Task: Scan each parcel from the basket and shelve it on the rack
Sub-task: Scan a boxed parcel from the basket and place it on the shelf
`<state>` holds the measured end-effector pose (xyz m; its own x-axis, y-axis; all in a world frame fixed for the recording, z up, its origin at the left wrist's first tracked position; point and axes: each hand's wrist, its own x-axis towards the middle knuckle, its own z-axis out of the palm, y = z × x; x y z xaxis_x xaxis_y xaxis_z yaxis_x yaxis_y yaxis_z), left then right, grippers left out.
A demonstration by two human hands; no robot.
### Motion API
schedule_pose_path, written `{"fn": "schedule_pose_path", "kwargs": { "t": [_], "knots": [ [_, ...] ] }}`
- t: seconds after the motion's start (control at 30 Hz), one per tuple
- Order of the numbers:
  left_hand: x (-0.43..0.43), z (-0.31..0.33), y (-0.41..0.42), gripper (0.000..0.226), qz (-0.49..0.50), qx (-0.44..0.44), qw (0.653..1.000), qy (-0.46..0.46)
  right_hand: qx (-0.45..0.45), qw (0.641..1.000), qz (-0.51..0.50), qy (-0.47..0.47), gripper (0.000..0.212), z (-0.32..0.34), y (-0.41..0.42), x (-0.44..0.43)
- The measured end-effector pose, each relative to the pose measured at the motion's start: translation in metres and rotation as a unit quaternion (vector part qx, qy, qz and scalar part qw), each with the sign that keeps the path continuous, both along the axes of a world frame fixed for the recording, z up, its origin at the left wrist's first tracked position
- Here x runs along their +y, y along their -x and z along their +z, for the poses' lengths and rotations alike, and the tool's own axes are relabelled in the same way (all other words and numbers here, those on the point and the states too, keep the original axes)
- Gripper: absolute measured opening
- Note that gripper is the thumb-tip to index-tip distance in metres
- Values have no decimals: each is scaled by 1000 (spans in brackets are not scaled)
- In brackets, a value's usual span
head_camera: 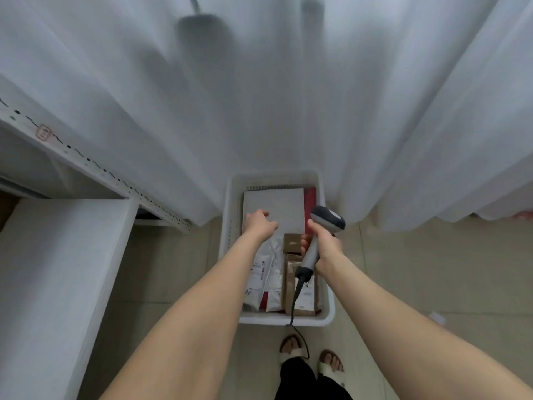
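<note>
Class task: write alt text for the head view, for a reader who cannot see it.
A person's left hand reaches into a white plastic basket of parcels on the tiled floor, over a large flat white parcel, while the right hand grips a grey corded handheld scanner.

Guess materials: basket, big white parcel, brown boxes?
Basket: white moulded plastic, smooth, with slotted walls. Big white parcel: matt, flat and straight-edged; likely paper or card, possibly a poly mailer. Brown boxes: kraft cardboard, matt, with white labels.
</note>
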<state>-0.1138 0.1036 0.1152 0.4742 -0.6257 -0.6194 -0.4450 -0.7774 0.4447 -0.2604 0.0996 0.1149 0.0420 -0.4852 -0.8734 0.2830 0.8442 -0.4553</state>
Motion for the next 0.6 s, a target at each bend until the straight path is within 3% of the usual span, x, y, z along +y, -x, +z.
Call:
{"fn": "schedule_pose_path", "kwargs": {
  "t": [0.4,0.6],
  "knots": [
    [-25,-260,0,55,43,77,996,-34,55,998,40,-17,44,-240,-24,-44],
    [-33,-359,-6,69,47,100,993,-41,94,985,141,10,63,-345,-40,-69]
  ]
}}
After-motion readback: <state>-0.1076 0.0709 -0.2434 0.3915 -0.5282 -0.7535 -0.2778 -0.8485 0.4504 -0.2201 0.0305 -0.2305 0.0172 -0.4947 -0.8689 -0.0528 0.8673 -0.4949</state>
